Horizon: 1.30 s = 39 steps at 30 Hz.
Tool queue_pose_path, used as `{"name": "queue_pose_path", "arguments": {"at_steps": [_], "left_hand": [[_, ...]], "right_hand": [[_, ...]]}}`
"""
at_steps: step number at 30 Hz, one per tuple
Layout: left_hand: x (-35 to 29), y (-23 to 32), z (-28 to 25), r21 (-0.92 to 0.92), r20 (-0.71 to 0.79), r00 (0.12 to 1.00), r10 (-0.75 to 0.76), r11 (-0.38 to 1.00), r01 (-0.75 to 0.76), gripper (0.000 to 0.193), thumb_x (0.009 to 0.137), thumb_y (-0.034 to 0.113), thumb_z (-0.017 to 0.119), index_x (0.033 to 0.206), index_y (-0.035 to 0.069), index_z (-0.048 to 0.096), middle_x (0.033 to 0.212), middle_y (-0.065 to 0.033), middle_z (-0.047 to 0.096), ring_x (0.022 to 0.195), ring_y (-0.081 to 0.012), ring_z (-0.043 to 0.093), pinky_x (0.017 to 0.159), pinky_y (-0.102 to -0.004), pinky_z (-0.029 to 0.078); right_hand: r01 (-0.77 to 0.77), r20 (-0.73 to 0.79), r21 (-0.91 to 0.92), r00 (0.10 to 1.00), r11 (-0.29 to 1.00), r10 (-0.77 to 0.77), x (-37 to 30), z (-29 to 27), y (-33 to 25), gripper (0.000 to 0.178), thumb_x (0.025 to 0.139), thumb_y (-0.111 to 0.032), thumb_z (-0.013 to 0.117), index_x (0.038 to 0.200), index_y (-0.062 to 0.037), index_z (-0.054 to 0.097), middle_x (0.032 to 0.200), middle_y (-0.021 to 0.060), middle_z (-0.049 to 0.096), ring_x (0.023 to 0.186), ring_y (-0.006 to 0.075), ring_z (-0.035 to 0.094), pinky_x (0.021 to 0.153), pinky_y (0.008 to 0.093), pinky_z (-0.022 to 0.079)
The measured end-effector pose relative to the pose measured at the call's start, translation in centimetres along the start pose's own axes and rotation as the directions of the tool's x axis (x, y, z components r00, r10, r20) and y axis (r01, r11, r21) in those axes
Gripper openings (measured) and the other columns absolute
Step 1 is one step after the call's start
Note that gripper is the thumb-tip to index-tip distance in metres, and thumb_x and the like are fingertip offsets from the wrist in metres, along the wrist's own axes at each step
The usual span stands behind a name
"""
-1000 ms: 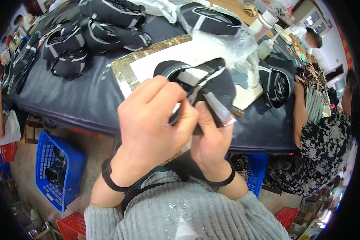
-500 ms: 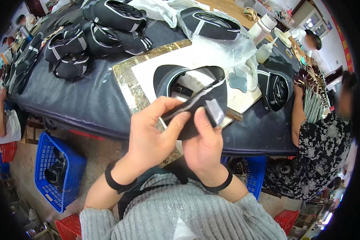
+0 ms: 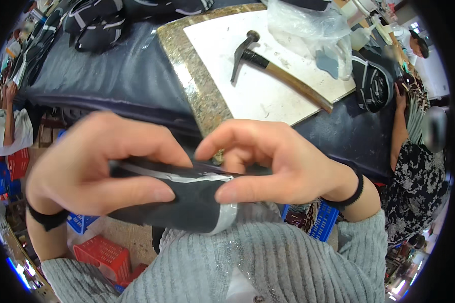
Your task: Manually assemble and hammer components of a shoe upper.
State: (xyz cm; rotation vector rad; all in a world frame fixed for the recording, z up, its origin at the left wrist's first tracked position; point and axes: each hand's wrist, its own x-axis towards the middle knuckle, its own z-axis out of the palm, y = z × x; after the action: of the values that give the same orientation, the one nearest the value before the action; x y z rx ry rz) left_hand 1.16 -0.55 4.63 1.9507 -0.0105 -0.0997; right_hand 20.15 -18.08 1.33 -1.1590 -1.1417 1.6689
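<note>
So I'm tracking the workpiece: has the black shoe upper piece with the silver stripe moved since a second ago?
Yes. The black shoe upper piece has come off the white slab, toward the person's grey sweater.

Work surface: a long table (image 3: pixel 136 86) covered in dark blue-grey sheet, running from upper left to right.
Slab: a speckled stone slab (image 3: pixel 187 70) lies on the table, with a white board (image 3: pixel 268 86) on top of it.
Tool: a hammer (image 3: pixel 273 68) with a wooden handle lies on the white board.
Bag: a clear plastic bag (image 3: pixel 308 30) rests at the board's far edge.
Stock: dark shoe uppers (image 3: pixel 101 20) are piled at the table's upper left.
Floor: brownish floor (image 3: pixel 121 235) below the table, with red crates (image 3: pixel 103 255) and blue crates (image 3: pixel 321 222) standing on it.
Neighbour: a person in a patterned dress (image 3: pixel 414 177) sits at the right end.
</note>
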Motion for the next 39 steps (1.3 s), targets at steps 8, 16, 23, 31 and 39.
{"name": "queue_pose_path", "arguments": {"at_steps": [8, 16, 23, 31, 39], "left_hand": [[2.2, -9.1, 5.9, -0.021, -0.063, 0.987, -0.146, 0.989, 0.145, 0.032, 0.082, 0.000, 0.068, 0.107, 0.000, 0.047, 0.082, -0.0072, 0.058, 0.080, -0.0113, 0.058, 0.076, -0.0279, 0.046], [3.7, -11.2, 5.0, 0.516, -0.031, 0.989, 0.145, 0.850, -0.108, 0.025, 0.076, 0.004, 0.072, 0.096, 0.001, 0.057, 0.091, -0.0119, 0.060, 0.078, -0.0318, 0.062, 0.070, -0.0354, 0.049], [4.4, -11.2, 5.0, 0.820, 0.090, 0.901, 0.424, 0.482, -0.308, 0.040, 0.068, 0.011, 0.068, 0.108, 0.006, 0.066, 0.101, -0.0026, 0.057, 0.092, -0.0184, 0.058, 0.077, -0.0331, 0.045], [5.6, -11.6, 3.8, 0.765, 0.206, 0.884, 0.420, 0.494, -0.413, 0.044, 0.067, 0.013, 0.064, 0.109, 0.003, 0.068, 0.098, -0.0027, 0.056, 0.093, -0.0183, 0.058, 0.077, -0.0312, 0.045], [6.7, -11.8, 3.1, 0.668, 0.285, 0.850, 0.443, 0.544, -0.507, 0.048, 0.063, 0.012, 0.063, 0.109, -0.002, 0.067, 0.089, -0.0029, 0.053, 0.086, -0.0179, 0.057, 0.070, -0.0297, 0.047]], "right_hand": [[0.106, -0.122, -0.881, 0.890, 0.460, -0.439, -0.8, -1.3, 6.9, 0.033, 0.082, -0.009, 0.065, 0.113, -0.0037, 0.053, 0.078, 0.0139, 0.062, 0.074, 0.0366, 0.061, 0.065, 0.0428, 0.048], [0.193, 0.077, -0.963, 0.868, 0.190, -0.491, 0.0, -5.1, 9.1, 0.036, 0.073, -0.006, 0.074, 0.108, -0.0050, 0.062, 0.078, 0.0042, 0.056, 0.073, 0.0228, 0.055, 0.069, 0.0345, 0.044], [0.262, 0.104, -0.925, 0.873, 0.277, -0.477, 0.7, -6.4, 9.1, 0.040, 0.071, -0.008, 0.075, 0.110, -0.0058, 0.064, 0.086, 0.0043, 0.057, 0.078, 0.0231, 0.054, 0.071, 0.0327, 0.044], [0.365, 0.198, -0.883, 0.861, 0.296, -0.468, 0.9, -8.3, 9.3, 0.033, 0.076, -0.014, 0.070, 0.109, -0.0106, 0.064, 0.091, 0.0033, 0.055, 0.085, 0.0217, 0.055, 0.074, 0.0335, 0.044], [0.410, 0.276, -0.876, 0.859, 0.256, -0.432, 1.0, -9.2, 9.3, 0.037, 0.073, -0.012, 0.066, 0.110, -0.0105, 0.067, 0.092, 0.0027, 0.057, 0.084, 0.0211, 0.055, 0.074, 0.0322, 0.045]]}}
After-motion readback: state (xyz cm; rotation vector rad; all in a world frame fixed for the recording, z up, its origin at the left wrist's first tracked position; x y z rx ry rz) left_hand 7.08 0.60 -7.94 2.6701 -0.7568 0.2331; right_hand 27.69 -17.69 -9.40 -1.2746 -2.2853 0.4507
